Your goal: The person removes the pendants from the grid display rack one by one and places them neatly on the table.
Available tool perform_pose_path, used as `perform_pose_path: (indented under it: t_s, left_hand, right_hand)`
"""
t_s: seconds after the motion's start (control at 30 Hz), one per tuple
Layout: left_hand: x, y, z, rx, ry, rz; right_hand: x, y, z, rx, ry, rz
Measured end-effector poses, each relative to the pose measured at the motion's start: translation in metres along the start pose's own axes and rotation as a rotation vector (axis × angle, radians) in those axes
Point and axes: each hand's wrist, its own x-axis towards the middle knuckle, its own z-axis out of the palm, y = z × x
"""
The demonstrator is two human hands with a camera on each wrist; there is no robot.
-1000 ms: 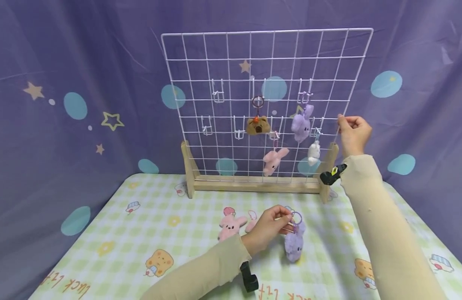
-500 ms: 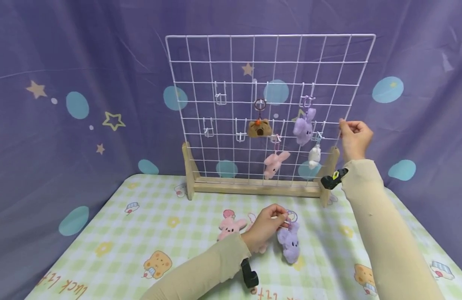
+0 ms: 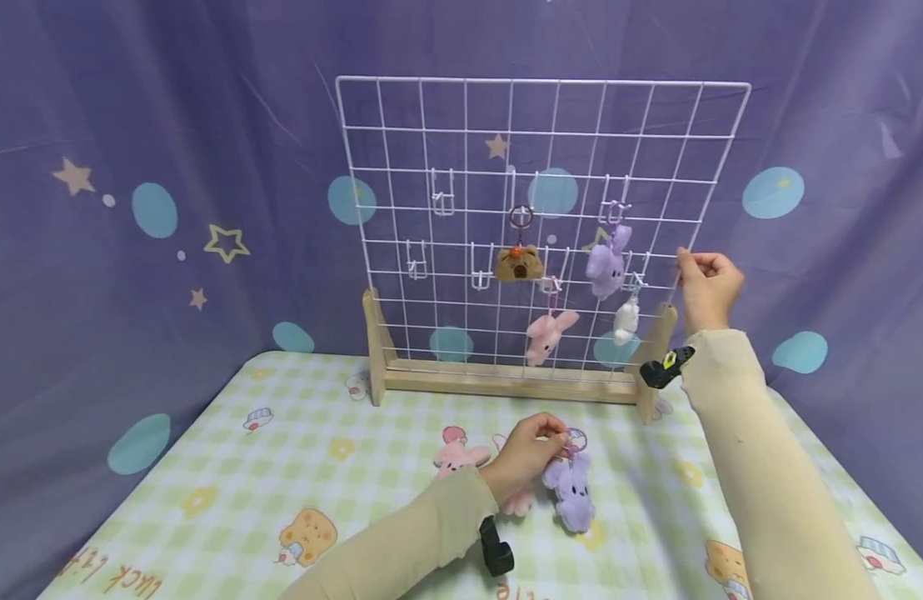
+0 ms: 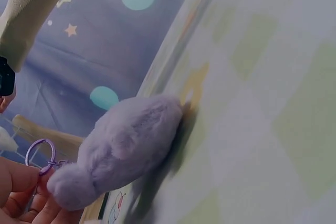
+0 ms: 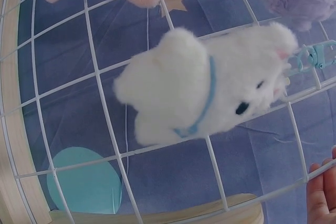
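Between thumb and fingers, my left hand (image 3: 527,454) pinches the ring end of a purple bunny plush keychain (image 3: 571,493), which hangs down close to the tablecloth. In the left wrist view its purple ring (image 4: 41,153) stands up above the fingers. My right hand (image 3: 709,287) grips the right edge of a white wire grid rack (image 3: 544,82). From the grid's hooks hang a brown bear keychain (image 3: 519,264), a pink bunny keychain (image 3: 549,336), another purple bunny keychain (image 3: 606,267) and a white plush keychain (image 5: 173,87) with a blue neck ribbon.
Two pink plush keychains lie on the checked tablecloth (image 3: 386,467): one pink plush (image 3: 454,454) beside the left forearm, another pink plush (image 3: 518,502) partly hidden under the hand. Bare hooks (image 3: 443,202) hang on the grid's left part. A wooden base (image 3: 506,382) supports the grid.
My left hand has shifted slightly left with the purple bunny keychain, and the plush has turned its face toward the head camera. The right hand keeps hold of the grid's edge.
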Motion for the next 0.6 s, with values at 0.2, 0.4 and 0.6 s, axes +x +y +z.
perform_pose_path:
  t_s: [0.2, 0.4, 0.6]
  left_hand:
    - [0.0, -0.003, -0.001, 0.054, 0.037, 0.017]
    - [0.004, -0.006, -0.005, 0.116, 0.063, 0.002]
    - [0.007, -0.004, -0.011, 0.145, 0.065, 0.023]
  right_hand:
    - [-0.003, -0.001, -0.002, -0.04, -0.005, 0.0]
    - [-0.001, 0.002, -0.003, -0.057, -0.005, 0.005]
    - [0.002, 0.002, -0.004, -0.048, 0.011, 0.029]
